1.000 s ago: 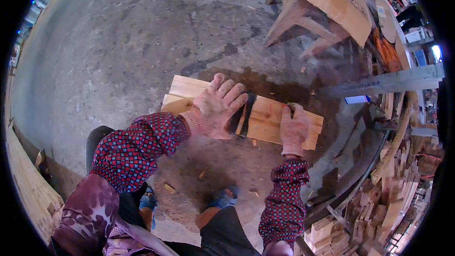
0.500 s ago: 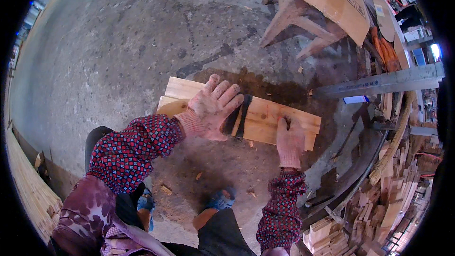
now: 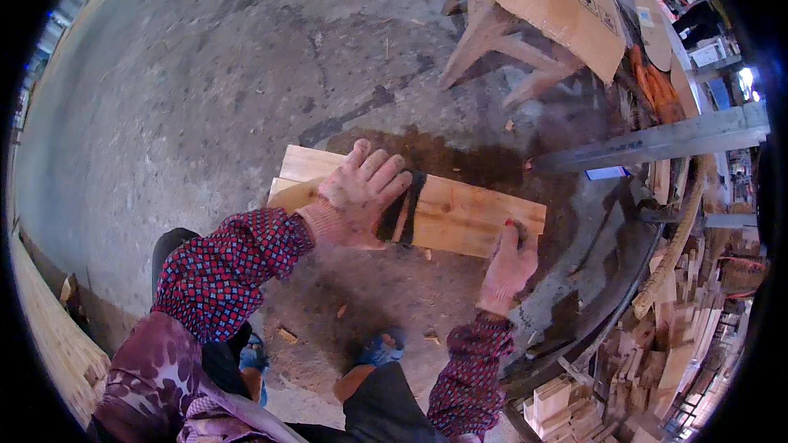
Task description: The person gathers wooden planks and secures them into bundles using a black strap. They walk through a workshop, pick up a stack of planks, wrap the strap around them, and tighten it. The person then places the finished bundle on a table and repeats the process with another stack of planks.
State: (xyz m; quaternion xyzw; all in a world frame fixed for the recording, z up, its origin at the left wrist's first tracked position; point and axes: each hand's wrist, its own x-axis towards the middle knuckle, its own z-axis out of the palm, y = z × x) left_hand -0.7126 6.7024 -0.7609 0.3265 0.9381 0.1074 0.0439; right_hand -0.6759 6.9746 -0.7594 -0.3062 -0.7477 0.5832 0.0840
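Note:
A stack of short wooden boards (image 3: 472,212), its ends uneven at the left, lies crosswise in front of me. Dark black bands (image 3: 408,205) run across the boards near the middle. Flat on the boards, beside the bands, rests my left hand (image 3: 361,195) in a pale, dirty knit-cuffed glove, fingers spread. My right hand (image 3: 509,267), gloved alike, is at the right end of the boards with thumb and fingers pinched together. A small red tip (image 3: 510,222) shows at those fingertips; the rest of that thing is hidden.
A wooden stool (image 3: 509,49) with a cardboard sheet (image 3: 558,0) on it stands ahead right. A grey metal beam (image 3: 657,139) juts in from the right. Wood offcuts (image 3: 648,369) pile up at lower right; long planks (image 3: 53,328) lie at far left. My feet are close below the boards.
My right hand has moved right and slightly down toward the boards' end, and the red tip has come into sight. My left hand still presses on the boards. The whole view has shifted slightly.

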